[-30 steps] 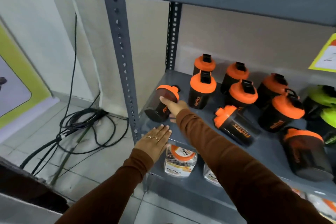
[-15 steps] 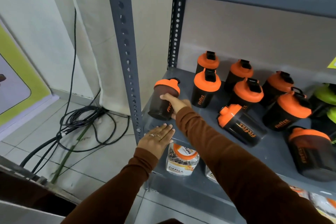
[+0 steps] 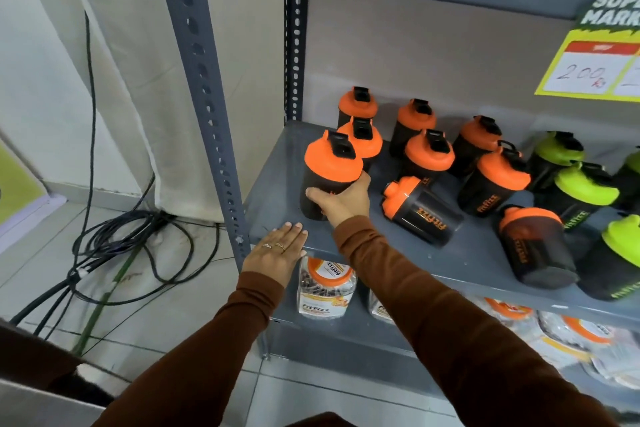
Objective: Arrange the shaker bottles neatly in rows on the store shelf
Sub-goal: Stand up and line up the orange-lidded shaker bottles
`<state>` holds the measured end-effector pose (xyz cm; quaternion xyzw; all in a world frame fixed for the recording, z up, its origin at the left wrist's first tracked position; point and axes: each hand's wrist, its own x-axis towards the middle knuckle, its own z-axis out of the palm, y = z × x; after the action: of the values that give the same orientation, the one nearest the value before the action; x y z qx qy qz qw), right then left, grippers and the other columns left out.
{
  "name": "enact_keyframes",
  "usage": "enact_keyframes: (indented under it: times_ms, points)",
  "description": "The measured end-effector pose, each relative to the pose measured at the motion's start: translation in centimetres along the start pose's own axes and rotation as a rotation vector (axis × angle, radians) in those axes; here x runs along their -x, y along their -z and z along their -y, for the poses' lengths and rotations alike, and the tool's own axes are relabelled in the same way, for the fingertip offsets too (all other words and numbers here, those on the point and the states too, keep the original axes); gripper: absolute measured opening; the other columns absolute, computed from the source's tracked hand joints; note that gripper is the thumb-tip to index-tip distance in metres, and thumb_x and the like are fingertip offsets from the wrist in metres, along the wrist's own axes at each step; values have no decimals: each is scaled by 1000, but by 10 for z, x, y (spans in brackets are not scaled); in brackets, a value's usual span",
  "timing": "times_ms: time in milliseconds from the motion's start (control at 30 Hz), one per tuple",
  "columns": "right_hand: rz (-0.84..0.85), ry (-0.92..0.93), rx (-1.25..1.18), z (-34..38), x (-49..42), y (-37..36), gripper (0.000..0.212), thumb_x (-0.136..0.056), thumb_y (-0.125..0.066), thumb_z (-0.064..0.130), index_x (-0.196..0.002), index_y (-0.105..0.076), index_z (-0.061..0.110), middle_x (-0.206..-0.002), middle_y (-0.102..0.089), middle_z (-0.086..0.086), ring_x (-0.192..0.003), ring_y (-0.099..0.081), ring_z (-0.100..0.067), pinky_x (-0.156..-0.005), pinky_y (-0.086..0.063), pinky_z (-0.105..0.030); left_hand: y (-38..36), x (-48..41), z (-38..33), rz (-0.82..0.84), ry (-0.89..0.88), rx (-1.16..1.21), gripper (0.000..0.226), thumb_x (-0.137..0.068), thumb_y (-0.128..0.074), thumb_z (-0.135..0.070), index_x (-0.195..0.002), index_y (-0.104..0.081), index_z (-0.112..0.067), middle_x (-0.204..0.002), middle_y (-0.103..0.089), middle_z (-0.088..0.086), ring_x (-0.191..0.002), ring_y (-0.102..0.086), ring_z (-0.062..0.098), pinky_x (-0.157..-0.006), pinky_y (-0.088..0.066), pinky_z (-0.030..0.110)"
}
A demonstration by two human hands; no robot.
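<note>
My right hand (image 3: 341, 201) grips a black shaker bottle with an orange lid (image 3: 330, 163), standing upright at the left front of the grey shelf (image 3: 277, 170). My left hand (image 3: 277, 253) lies flat, fingers apart, on the shelf's front edge, holding nothing. Behind the gripped bottle stand two more orange-lidded bottles (image 3: 362, 139) in a line. To the right, several others stand upright, one orange-lidded bottle (image 3: 420, 210) lies on its side, and another (image 3: 535, 246) leans. Green-lidded bottles (image 3: 585, 191) fill the far right.
A perforated grey upright (image 3: 204, 80) bounds the shelf's left front corner. Clear jars with orange lids (image 3: 325, 288) sit on the shelf below. A yellow price sign (image 3: 595, 62) hangs at upper right. Black cables (image 3: 114, 236) lie on the tiled floor to the left.
The bottle in my right hand went from lying tilted to standing upright and moved slightly right, toward the row. My left hand stayed on the shelf edge.
</note>
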<state>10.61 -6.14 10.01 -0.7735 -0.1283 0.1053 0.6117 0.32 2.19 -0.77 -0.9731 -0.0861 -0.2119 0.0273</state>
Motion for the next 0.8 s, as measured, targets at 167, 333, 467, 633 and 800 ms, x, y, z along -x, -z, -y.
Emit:
enact_keyframes:
  times_ms: [167, 333, 467, 633, 800]
  points:
    - [-30, -5, 82, -12, 7, 13, 86, -64, -83, 12, -131, -30, 5, -131, -51, -15, -119, -51, -30, -92, -39, -23, 10, -2, -3, 46, 17, -9, 32, -68, -75, -16, -97, -70, -5, -98, -73, 12, -88, -70, 26, -67, -56, 43]
    - [-59, -23, 90, -20, 11, 14, 89, -60, -86, 15, -129, -31, 5, -129, -52, -16, -118, -52, -31, -98, -43, -34, 12, -1, -4, 111, 41, 33, 52, -45, -88, -7, -94, -71, -2, -94, -73, 14, -84, -71, 28, -64, -56, 44]
    - [-66, 0, 87, -23, 12, 15, 90, -59, -86, 15, -129, -31, 5, -129, -52, -15, -118, -52, -30, -99, -41, -32, 10, -2, -3, 122, 75, 101, 38, -69, -63, -4, -107, -65, 0, -110, -67, 19, -99, -65, 34, -82, -51, 48]
    - [-32, 14, 92, -25, 15, 16, 89, -60, -86, 14, -129, -29, 6, -129, -52, -15, -118, -51, -30, -100, -41, -33, 15, -2, -5, 229, 75, 52, 42, -57, -73, -3, -98, -69, 0, -97, -72, 17, -87, -70, 31, -68, -55, 46]
    - [-41, 20, 88, -26, 15, 21, 88, -59, -87, 15, -127, -31, 6, -128, -52, -14, -118, -51, -28, -100, -40, -31, 16, 0, -8, 238, 142, 133, 54, -67, -71, 4, -119, -56, 2, -123, -58, 24, -112, -57, 39, -94, -43, 51]
